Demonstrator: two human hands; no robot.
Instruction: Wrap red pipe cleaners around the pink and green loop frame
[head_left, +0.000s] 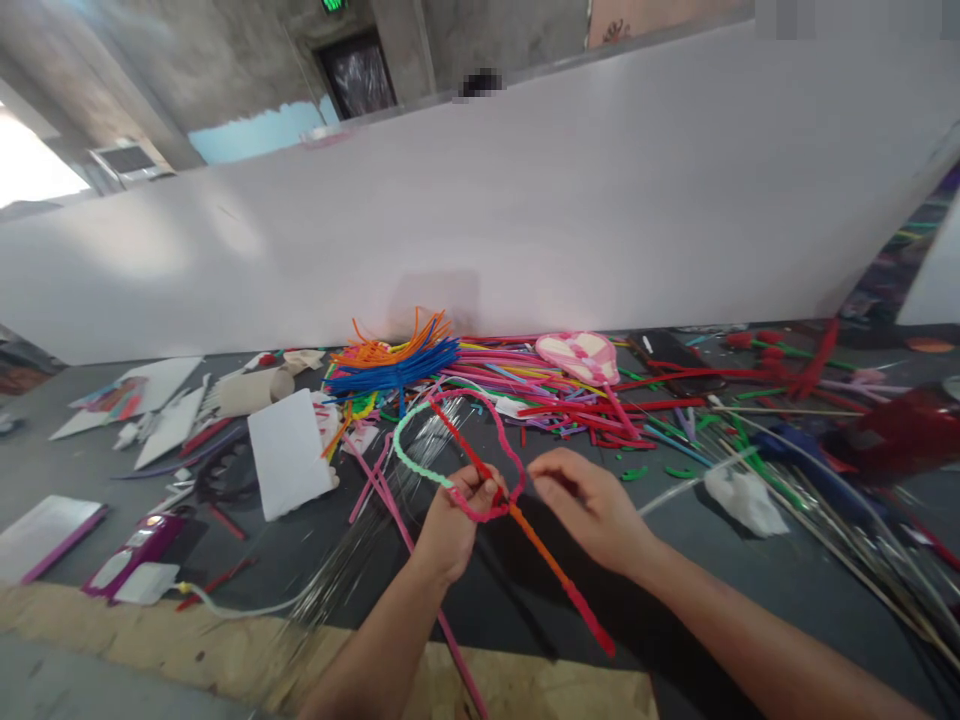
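Note:
My left hand (466,515) is closed on a loop of twisted pipe cleaners (421,462), mint green along the left and pink on the right and bottom. A straight pipe-cleaner stem (551,560), red and orange, crosses the loop aslant and sticks out below it, ending in a thicker red tip. Thumb and fingers pinch where stem and loop meet. My right hand (589,510) is just right of the loop, its thumb and fingertips drawn together beside the pink edge. Whatever lies between those fingertips is too small to make out.
Behind the hands lie blue pipe cleaners (397,372), many loose pink and red ones, and a pink-and-white heart-shaped piece (577,357). Thin wires (337,560), a white card (289,455) and a purple glue gun (135,555) lie left. Crumpled tissue (746,500) is right. A white partition (600,210) stands behind.

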